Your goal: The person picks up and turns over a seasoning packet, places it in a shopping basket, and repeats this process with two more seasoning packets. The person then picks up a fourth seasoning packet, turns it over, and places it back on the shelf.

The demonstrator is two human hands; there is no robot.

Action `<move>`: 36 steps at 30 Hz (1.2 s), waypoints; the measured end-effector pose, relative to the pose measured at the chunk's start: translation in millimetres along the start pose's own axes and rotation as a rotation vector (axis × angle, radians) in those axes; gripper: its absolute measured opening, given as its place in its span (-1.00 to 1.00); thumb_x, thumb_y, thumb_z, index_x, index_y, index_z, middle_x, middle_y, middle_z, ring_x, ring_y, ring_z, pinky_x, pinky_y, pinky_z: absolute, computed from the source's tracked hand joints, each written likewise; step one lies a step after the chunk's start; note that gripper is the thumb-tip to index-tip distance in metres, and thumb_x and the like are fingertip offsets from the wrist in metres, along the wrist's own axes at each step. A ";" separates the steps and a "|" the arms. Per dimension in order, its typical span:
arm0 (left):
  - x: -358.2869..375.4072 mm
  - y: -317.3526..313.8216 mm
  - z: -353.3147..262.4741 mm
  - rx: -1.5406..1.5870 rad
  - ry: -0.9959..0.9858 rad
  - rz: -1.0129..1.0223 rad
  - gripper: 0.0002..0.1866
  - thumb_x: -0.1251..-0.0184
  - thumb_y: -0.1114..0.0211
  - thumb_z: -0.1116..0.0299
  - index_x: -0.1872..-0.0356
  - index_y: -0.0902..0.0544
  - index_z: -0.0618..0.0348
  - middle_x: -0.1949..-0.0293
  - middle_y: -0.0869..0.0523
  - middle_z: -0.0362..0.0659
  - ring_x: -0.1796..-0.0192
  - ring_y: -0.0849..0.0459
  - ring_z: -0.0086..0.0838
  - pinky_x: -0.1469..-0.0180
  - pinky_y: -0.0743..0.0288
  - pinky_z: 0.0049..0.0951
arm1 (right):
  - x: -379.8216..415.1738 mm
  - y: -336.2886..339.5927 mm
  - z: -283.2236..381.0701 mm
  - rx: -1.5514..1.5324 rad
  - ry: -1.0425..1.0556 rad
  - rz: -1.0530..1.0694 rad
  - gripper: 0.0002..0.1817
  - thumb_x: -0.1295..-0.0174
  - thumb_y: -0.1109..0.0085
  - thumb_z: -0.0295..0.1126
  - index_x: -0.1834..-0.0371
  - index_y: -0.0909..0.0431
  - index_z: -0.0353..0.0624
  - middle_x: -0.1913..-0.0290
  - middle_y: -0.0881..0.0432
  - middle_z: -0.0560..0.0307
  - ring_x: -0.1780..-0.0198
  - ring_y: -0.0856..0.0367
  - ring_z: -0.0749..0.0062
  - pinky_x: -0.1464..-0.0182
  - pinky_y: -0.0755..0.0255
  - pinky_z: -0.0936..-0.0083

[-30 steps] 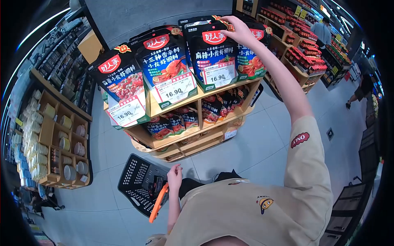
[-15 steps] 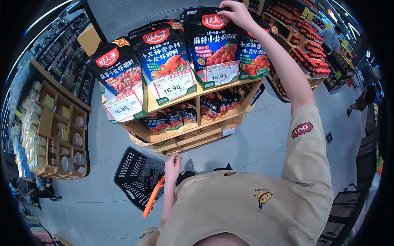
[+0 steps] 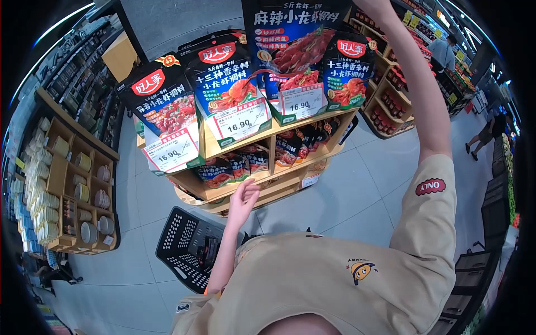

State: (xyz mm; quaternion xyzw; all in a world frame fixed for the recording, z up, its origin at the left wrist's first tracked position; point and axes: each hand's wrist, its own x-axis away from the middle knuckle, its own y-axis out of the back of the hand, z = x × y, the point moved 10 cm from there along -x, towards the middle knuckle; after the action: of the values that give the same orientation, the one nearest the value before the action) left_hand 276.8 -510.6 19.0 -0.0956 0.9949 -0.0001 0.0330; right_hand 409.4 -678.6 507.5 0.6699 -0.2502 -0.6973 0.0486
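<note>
**Above the display shelf: seasoning pouch lifted high**

Above the wooden shelf (image 3: 279, 125), your right hand (image 3: 375, 4), mostly out of frame, grips the crayfish seasoning pouch (image 3: 293, 42) by its top, long axis vertical. Your left hand (image 3: 244, 198) hangs open below, over the black basket (image 3: 187, 245).

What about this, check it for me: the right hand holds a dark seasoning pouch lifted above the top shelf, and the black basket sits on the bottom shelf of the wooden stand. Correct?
Not quite. The head view shows the black basket on the floor in front of the wooden stand, not on its bottom shelf. The rest holds: the dark seasoning pouch is lifted above the top shelf, with the right hand at its upper edge, mostly cut off by the frame.
</note>
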 end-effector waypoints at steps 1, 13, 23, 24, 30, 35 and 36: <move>-9.0 -8.0 -11.9 0.061 -0.037 0.039 -0.52 -0.12 -0.17 0.50 -0.10 -0.29 0.24 0.12 -0.52 -0.10 0.11 -0.51 -0.51 0.05 -0.39 -0.54 | -0.9 6.9 16.7 0.029 0.058 -0.010 -0.84 0.12 -0.21 -0.57 0.44 -0.47 -0.34 0.51 -0.48 0.17 0.45 -0.38 0.61 0.38 -0.27 0.66; -37.0 -86.7 -142.1 0.915 -0.352 0.239 -0.34 -0.07 -0.18 0.45 -0.18 -0.05 0.17 -0.13 -0.26 -0.09 -0.20 -0.27 -0.32 -0.23 -0.16 -0.26 | 29.0 -20.7 29.4 -0.056 -0.185 0.239 -0.82 0.12 -0.21 -0.48 0.48 -0.51 -0.39 0.55 -0.54 0.10 0.48 -0.46 0.60 0.41 -0.33 0.64; -31.8 -85.4 -123.0 0.854 -0.125 0.079 -0.39 -0.16 -0.08 0.31 -0.21 -0.03 0.11 -0.18 -0.22 -0.08 -0.22 -0.27 -0.28 -0.19 -0.24 -0.20 | 54.5 -32.3 9.1 -0.021 -0.269 0.332 -0.78 0.15 -0.23 -0.43 0.47 -0.52 -0.38 0.56 -0.53 0.02 0.49 -0.48 0.53 0.41 -0.35 0.60; -31.4 -85.3 -122.2 0.841 -0.124 0.073 -0.39 -0.16 -0.09 0.30 -0.21 -0.03 0.11 -0.18 -0.22 -0.08 -0.21 -0.27 -0.29 -0.19 -0.24 -0.20 | 55.2 -33.1 8.7 0.020 -0.260 0.351 -0.78 0.15 -0.23 -0.42 0.47 -0.52 -0.37 0.56 -0.53 0.01 0.50 -0.48 0.51 0.41 -0.35 0.59; -28.9 -82.0 -113.5 0.819 -0.110 0.026 -0.41 -0.18 -0.08 0.30 -0.20 -0.05 0.11 -0.16 -0.25 -0.11 -0.19 -0.30 -0.34 -0.16 -0.27 -0.26 | 65.4 -38.1 4.8 0.007 -0.322 0.368 -0.78 0.15 -0.23 -0.41 0.46 -0.52 -0.35 0.57 -0.53 -0.01 0.52 -0.48 0.47 0.41 -0.35 0.57; -28.5 -82.8 -114.2 0.829 -0.124 0.034 -0.45 -0.20 -0.06 0.33 -0.19 -0.07 0.11 -0.15 -0.28 -0.13 -0.17 -0.34 -0.37 -0.14 -0.30 -0.30 | 70.3 -40.3 5.7 0.032 -0.293 0.364 -0.77 0.15 -0.23 -0.42 0.46 -0.52 -0.36 0.55 -0.56 -0.04 0.50 -0.53 0.37 0.41 -0.37 0.54; -28.7 -83.0 -113.9 0.830 -0.120 0.033 -0.45 -0.20 -0.05 0.33 -0.19 -0.07 0.11 -0.15 -0.27 -0.13 -0.17 -0.33 -0.37 -0.15 -0.29 -0.30 | 71.0 -40.7 3.2 0.033 -0.295 0.364 -0.77 0.15 -0.23 -0.42 0.46 -0.52 -0.36 0.55 -0.56 -0.04 0.50 -0.53 0.37 0.41 -0.37 0.54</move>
State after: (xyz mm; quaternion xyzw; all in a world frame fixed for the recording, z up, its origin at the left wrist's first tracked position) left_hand 313.2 -587.3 135.1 -0.0578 0.9081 -0.3949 0.1265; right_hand 410.3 -670.9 425.9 0.5052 -0.3824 -0.7634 0.1255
